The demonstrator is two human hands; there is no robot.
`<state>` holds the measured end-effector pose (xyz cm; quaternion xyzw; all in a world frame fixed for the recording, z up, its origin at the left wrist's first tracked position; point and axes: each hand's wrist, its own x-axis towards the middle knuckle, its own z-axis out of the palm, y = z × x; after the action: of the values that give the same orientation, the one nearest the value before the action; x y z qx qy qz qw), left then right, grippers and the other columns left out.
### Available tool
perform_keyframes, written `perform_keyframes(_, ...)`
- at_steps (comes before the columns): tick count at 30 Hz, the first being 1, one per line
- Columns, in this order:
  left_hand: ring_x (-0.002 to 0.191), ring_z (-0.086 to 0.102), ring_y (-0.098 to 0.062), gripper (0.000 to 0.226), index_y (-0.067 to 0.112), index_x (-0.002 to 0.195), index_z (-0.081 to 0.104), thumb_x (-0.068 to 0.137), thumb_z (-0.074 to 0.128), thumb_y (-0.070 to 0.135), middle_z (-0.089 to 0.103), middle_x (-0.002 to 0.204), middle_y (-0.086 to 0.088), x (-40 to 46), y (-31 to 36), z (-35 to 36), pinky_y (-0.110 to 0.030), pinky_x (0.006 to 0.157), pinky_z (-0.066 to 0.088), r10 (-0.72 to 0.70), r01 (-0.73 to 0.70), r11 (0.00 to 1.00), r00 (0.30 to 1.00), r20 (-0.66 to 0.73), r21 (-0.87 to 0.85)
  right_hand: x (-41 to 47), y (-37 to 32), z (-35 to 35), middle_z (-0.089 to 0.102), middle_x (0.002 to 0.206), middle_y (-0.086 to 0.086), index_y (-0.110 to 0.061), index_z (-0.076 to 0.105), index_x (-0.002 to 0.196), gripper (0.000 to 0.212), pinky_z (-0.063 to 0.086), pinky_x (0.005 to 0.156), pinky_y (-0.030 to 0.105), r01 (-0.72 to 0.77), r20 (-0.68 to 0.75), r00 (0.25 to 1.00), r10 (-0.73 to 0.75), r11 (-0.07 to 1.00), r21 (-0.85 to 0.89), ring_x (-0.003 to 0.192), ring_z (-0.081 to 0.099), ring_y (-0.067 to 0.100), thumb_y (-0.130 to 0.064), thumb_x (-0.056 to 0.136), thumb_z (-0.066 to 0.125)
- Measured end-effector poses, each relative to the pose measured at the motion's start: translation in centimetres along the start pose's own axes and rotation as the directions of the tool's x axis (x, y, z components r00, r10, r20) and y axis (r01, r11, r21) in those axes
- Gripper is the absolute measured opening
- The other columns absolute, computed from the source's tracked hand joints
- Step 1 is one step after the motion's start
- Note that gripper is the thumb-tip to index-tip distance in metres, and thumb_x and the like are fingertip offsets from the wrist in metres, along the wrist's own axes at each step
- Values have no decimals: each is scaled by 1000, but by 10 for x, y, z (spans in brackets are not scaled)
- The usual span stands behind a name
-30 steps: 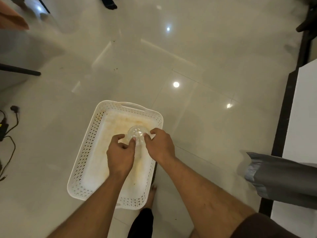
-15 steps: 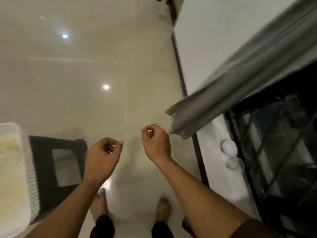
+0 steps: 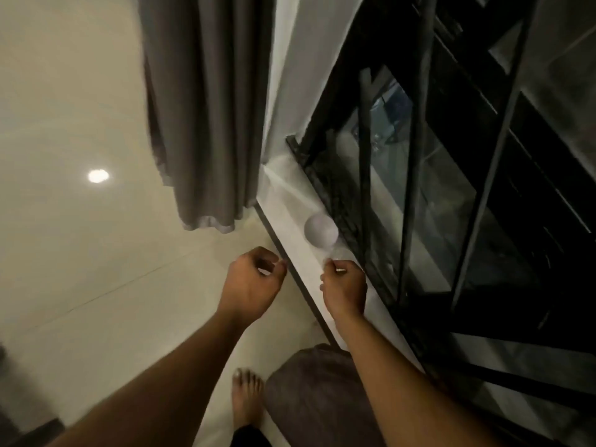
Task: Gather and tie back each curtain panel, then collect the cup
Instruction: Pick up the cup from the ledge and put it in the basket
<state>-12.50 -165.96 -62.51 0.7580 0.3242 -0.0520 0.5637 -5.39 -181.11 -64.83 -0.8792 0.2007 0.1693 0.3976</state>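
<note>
At the window sill (image 3: 292, 253), both my hands were out in front of me, curled — left hand (image 3: 250, 282) over the floor just off the sill's edge, right hand (image 3: 344, 285) above the sill itself. Fingers of each were pinched in as if on something thin; no string or tie showed between them, too dim and blurred, so I couldn't tell what either held. Curtain panel (image 3: 206, 104) hung loose ahead and to the left of both hands, its long axis running straight down to a hem just above the floor — not gathered, not tied. Left hand was the nearer one to it; the hem sat up and slightly left of that hand. Cup (image 3: 321, 231) stood on the sill, a pale round shape just beyond my right fingertips, near but apart, close against the black window grille (image 3: 416, 188). My guess: the curtain was the step in hand, a reach forward-left, with the cup left for the right hand afterwards.
</note>
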Motion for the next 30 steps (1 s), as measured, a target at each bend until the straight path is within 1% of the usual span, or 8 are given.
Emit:
perform_keyframes(7, 92, 70, -16, 43, 19, 130, 64, 93, 69, 41, 70, 117, 3, 56, -32, 104, -26, 79, 49, -39, 4, 986, 976, 215, 164, 72, 65, -10, 56, 147, 18, -4, 50, 147, 59, 51, 103, 41, -238, -60, 971, 233, 967, -92, 131, 58, 35, -43, 104, 54)
perform_keyframes(12, 116, 67, -24, 76, 19, 157, 37, 92, 74, 33, 54, 150, -6, 78, -48, 150, -37, 102, 52, -32, -53, 971, 936, 349, 233, 100, 86, 5, 54, 149, 19, -7, 34, 156, 67, 48, 109, 52, -325, 52, 945, 323, 944, 54, 132, 58, 36, -45, 105, 51)
perform_keyframes(14, 108, 68, -19, 81, 19, 159, 31, 91, 75, 29, 52, 152, -7, 82, -52, 160, -33, 93, 52, 8, -102, 967, 928, 371, 232, 105, 91, 11, 54, 150, 17, -12, 33, 158, 61, 49, 109, 52, -290, 58, 957, 286, 954, 77, 132, 58, 36, -41, 107, 49)
perform_keyframes(17, 76, 60, 0, 83, 21, 159, 32, 90, 76, 21, 56, 148, -5, 86, -56, 167, -11, 72, 43, 55, -151, 965, 915, 399, 214, 107, 95, 16, 67, 133, 18, -15, 44, 153, 46, 53, 103, 52, -275, 75, 961, 266, 946, 170, 118, 68, 33, -29, 109, 47)
perform_keyframes(20, 70, 56, 5, 82, 22, 157, 37, 86, 76, 10, 63, 137, -4, 85, -58, 169, 2, 62, 40, 92, -178, 967, 911, 403, 183, 103, 90, 17, 77, 107, 15, -8, 60, 135, 33, 57, 98, 51, -272, 57, 962, 266, 939, 211, 103, 74, 30, -19, 108, 44)
perform_keyframes(23, 85, 64, -6, 80, 21, 155, 41, 84, 74, 6, 63, 138, -3, 79, -59, 160, -2, 68, 39, 100, -184, 966, 913, 395, 181, 93, 84, 17, 79, 94, 11, -7, 69, 106, 25, 61, 87, 43, -235, 14, 972, 236, 958, 164, 96, 75, 30, -14, 104, 45)
perform_keyframes(26, 110, 64, -22, 76, 21, 153, 43, 84, 75, 9, 59, 141, -6, 69, -63, 142, -24, 83, 48, 81, -160, 969, 927, 366, 191, 73, 80, 19, 78, 101, 13, -4, 72, 111, 28, 60, 88, 40, -190, 17, 982, 189, 976, 109, 97, 75, 28, -14, 102, 48)
perform_keyframes(30, 104, 59, -13, 75, 23, 153, 42, 86, 75, 14, 51, 148, -3, 43, -72, 93, -6, 68, 44, 60, -124, 972, 953, 299, 201, 30, 61, 24, 78, 101, 7, -6, 75, 112, 27, 56, 73, 21, -48, 76, 996, 46, 999, 19, 89, 73, 16, -15, 102, 51)
